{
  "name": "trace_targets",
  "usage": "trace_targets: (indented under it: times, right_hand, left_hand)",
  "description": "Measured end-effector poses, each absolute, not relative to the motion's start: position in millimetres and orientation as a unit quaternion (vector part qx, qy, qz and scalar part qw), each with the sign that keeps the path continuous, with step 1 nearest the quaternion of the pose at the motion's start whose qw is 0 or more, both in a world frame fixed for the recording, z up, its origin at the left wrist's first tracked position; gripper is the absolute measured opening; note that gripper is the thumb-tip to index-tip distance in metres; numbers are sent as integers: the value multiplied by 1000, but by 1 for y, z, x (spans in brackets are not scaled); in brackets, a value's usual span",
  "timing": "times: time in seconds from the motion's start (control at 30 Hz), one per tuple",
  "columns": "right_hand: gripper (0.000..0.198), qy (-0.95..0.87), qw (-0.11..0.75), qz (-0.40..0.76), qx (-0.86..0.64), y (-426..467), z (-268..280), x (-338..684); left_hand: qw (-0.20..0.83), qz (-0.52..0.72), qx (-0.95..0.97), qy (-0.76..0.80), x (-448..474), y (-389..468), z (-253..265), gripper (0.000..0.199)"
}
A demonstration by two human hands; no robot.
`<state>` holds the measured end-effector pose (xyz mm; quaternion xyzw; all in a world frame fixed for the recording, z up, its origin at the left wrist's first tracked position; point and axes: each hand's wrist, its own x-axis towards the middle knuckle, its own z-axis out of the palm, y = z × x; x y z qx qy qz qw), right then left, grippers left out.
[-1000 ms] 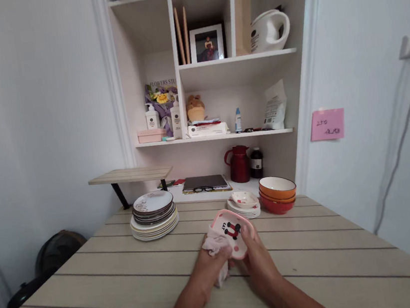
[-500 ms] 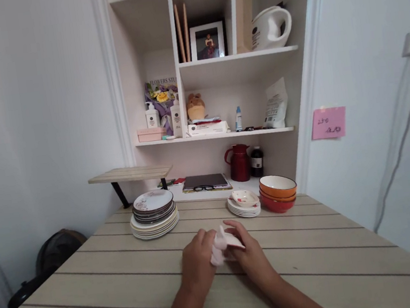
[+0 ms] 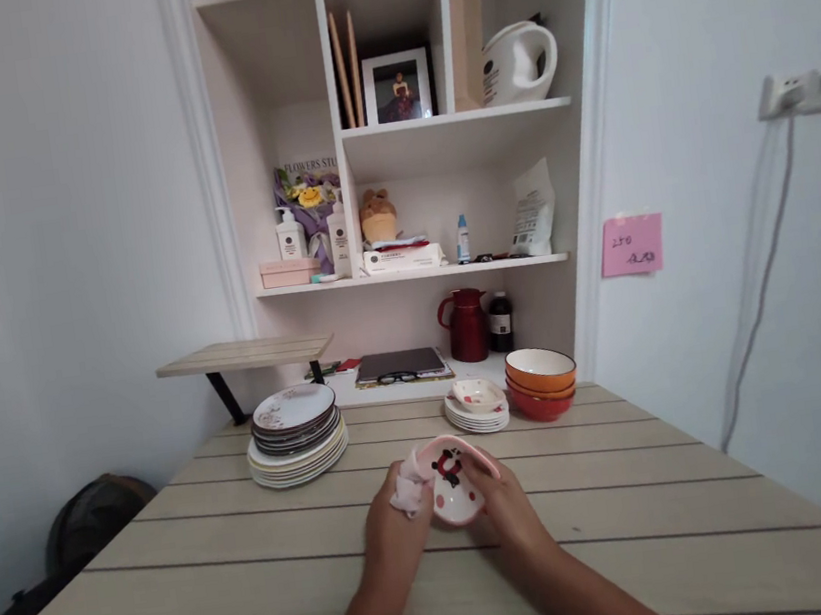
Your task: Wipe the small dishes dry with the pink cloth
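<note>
A small white dish (image 3: 452, 504) with a pink rim and red and black figures is held up over the table, its inside facing me. My right hand (image 3: 508, 506) grips its right side, thumb inside and the other fingers behind. My left hand (image 3: 397, 521) is closed around a crumpled pale pink cloth (image 3: 408, 489), which lies against the dish's left edge. Beyond my hands a similar small dish (image 3: 479, 396) sits on a stack of small white plates (image 3: 480, 421). Right beside them are stacked orange and red bowls (image 3: 542, 386).
Large plates (image 3: 298, 438) are piled on the left of the slatted table (image 3: 263, 569). A small raised shelf (image 3: 246, 353) stands behind them. At the back are a closed laptop (image 3: 401, 364), a red jug (image 3: 467, 325) and a dark bottle (image 3: 501, 323).
The dish has turned so that its inside now faces me; before, it was edge-on and mostly hidden. The cloth has shifted left with my left hand. The camera view has swung slightly right.
</note>
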<state>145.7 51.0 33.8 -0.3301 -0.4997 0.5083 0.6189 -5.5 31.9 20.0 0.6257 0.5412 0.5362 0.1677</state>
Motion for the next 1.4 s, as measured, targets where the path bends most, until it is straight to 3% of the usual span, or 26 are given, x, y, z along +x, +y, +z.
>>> trace_targets:
  times: [0.2,0.5,0.6,0.7,0.87,1.1,1.3,1.4]
  right_hand:
    - [34,-331,634,626,-312,51,27,141]
    - [34,-264,632,638,-352,53,27,145]
    - [36,-273,650,609,-363,61,28,155]
    - [37,-371,671,516,-382,67,33,169]
    - [31,-610,627,313,-370,61,45,176]
    - [24,-732,521,310,-311,37,52,159]
    - [23,-711,527,302,-354,45,50,165]
    - [22,-716,512,290,-375,51,46,169]
  left_hand:
    - [165,485,649,563,10,26,17,37]
    - [89,368,724,576,14,12,21,36]
    - [133,405,721,546,12,15,23,30]
    - [194,534,617,544,3,26,26,26]
    - [309,679,450,491,-16,40,25,50]
    - [516,690,385,331,-10,26,39,61]
    - [577,649,421,263,-12,20,50,62]
    - [534,590,522,307,-15,19,42,69]
